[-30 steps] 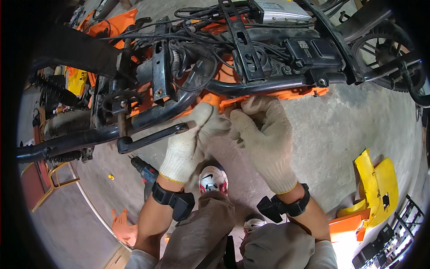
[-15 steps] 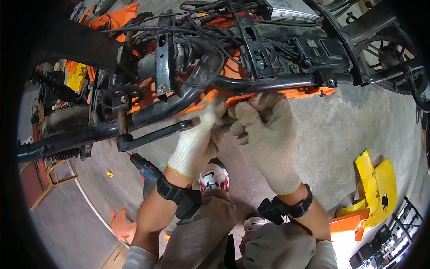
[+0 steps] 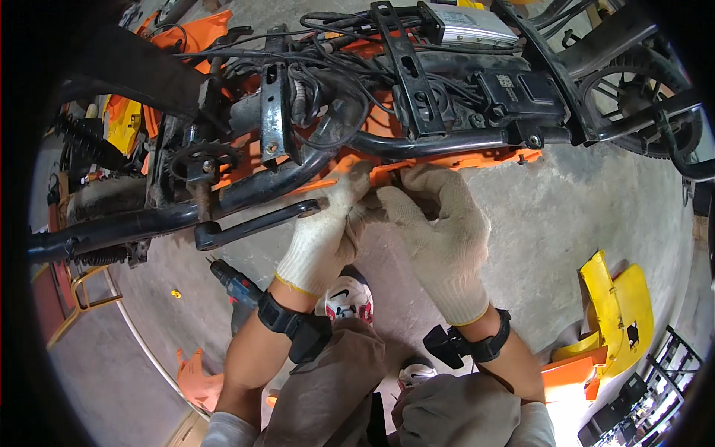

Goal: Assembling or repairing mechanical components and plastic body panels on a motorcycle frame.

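Note:
An orange plastic panel [image 3: 439, 162] runs along the underside of a black tubular vehicle frame [image 3: 447, 144]. Both my hands wear off-white knit work gloves. My left hand [image 3: 331, 223] is closed around the panel's near edge, just right of a black crank-shaped lever [image 3: 261, 225]. Close beside it, my right hand [image 3: 447, 231] has its fingers curled at the panel's lower edge, with the thumb pointing toward the left hand. The fingertips of both hands are partly hidden by the gloves and the panel, so any small part between them does not show.
On the frame sit loose black cables [image 3: 350, 71], a black control box [image 3: 523, 93] and a silver box [image 3: 469, 26]. A cordless drill [image 3: 237, 283] stands by my left forearm. Yellow body panels [image 3: 629, 313] lie at right; an orange piece [image 3: 199, 380] lies lower left.
My right hand's fingers have shifted slightly left along the panel edge, and its thumb has changed position. My left hand keeps nearly the same grip. The view has shifted a little.

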A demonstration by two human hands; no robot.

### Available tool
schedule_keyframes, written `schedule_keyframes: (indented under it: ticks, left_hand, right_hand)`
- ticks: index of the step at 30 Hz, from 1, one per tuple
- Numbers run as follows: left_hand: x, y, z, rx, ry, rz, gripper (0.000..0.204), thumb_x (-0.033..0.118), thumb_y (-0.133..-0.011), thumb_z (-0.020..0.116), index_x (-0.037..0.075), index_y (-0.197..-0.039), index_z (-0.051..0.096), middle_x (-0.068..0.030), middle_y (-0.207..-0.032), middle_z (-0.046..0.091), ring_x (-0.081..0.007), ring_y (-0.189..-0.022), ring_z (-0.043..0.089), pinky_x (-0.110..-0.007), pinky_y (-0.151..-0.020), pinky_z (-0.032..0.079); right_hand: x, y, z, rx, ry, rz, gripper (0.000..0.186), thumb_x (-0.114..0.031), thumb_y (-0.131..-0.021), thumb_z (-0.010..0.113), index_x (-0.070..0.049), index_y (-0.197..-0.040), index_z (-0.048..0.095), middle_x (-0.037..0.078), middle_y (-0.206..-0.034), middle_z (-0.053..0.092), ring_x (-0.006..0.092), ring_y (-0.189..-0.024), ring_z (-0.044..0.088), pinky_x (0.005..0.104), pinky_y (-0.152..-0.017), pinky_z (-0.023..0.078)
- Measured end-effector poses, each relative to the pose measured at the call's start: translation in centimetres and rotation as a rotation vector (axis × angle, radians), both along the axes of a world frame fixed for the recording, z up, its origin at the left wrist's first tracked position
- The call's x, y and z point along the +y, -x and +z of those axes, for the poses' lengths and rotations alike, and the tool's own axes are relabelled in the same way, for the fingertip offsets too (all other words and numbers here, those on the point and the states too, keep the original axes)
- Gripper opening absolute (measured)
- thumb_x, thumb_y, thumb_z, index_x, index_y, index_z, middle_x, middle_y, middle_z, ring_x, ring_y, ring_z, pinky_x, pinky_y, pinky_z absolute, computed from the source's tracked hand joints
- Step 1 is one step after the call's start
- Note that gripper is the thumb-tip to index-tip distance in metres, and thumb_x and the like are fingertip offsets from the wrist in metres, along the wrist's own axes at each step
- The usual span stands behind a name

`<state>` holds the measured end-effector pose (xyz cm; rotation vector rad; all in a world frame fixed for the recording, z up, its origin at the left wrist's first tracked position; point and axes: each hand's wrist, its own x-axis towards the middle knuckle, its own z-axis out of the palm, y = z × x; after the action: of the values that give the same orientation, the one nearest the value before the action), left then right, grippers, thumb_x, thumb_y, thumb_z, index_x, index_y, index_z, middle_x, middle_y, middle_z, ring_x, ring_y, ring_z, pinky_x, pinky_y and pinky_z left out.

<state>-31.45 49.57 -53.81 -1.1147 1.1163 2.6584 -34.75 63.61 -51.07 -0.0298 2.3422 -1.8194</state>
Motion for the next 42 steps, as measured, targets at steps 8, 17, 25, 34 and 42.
schedule_keyframes:
  ticks: [8, 17, 25, 34, 42]
  left_hand:
    - [-0.1, -0.8, 0.1, 0.130, -0.044, -0.087, 0.026, 0.023, -0.102, 0.062, 0.006, -0.121, 0.060, -0.0056, -0.106, 0.066, -0.0174, -0.095, 0.066, -0.034, -0.082, 0.057]
    - [-0.7, -2.1, 0.2, 0.014, 0.613, -0.318, 0.031, 0.020, -0.098, 0.067, 0.000, -0.121, 0.064, -0.0041, -0.097, 0.071, -0.0116, -0.077, 0.066, -0.026, -0.074, 0.054]
    - [1.1, -0.8, -0.1, 0.291, 1.264, -0.157, 0.016, 0.004, -0.089, 0.074, -0.002, -0.104, 0.071, -0.0119, -0.088, 0.071, -0.0170, -0.071, 0.067, -0.027, -0.067, 0.053]
    - [0.8, 0.0, -0.6, 0.502, 1.534, -0.167, 0.019, 0.000, -0.089, 0.071, -0.002, -0.108, 0.070, -0.0151, -0.091, 0.072, -0.0252, -0.075, 0.072, -0.031, -0.067, 0.055]
    - [0.4, 0.1, 0.0, 0.381, 1.521, -0.324, 0.020, 0.004, -0.091, 0.068, 0.002, -0.112, 0.070, -0.0156, -0.095, 0.071, -0.0312, -0.085, 0.072, -0.034, -0.075, 0.056]
  right_hand:
    - [-0.6, -0.4, -1.5, -0.029, 0.217, -0.057, 0.017, -0.010, -0.086, 0.077, -0.002, -0.099, 0.070, 0.013, -0.090, 0.074, 0.0244, -0.078, 0.075, 0.0327, -0.067, 0.058]
    - [0.0, 0.7, -1.5, 0.353, -0.203, 0.046, 0.011, -0.012, -0.083, 0.076, -0.005, -0.091, 0.072, 0.013, -0.078, 0.070, 0.0281, -0.063, 0.069, 0.0329, -0.056, 0.053]
    - [0.4, 0.0, -1.1, 0.220, -0.058, -0.032, 0.018, -0.003, -0.084, 0.078, -0.001, -0.100, 0.069, 0.004, -0.088, 0.073, 0.0077, -0.075, 0.069, 0.0236, -0.069, 0.056]
    - [0.8, -0.1, -1.5, -0.041, 0.198, -0.066, 0.021, -0.007, -0.086, 0.079, -0.002, -0.105, 0.072, 0.009, -0.093, 0.075, 0.0104, -0.082, 0.072, 0.0248, -0.073, 0.057]
    - [0.2, 0.0, -1.3, -0.248, 0.413, -0.085, 0.020, -0.003, -0.089, 0.075, 0.003, -0.108, 0.070, 0.008, -0.097, 0.075, 0.0110, -0.084, 0.072, 0.0241, -0.074, 0.058]
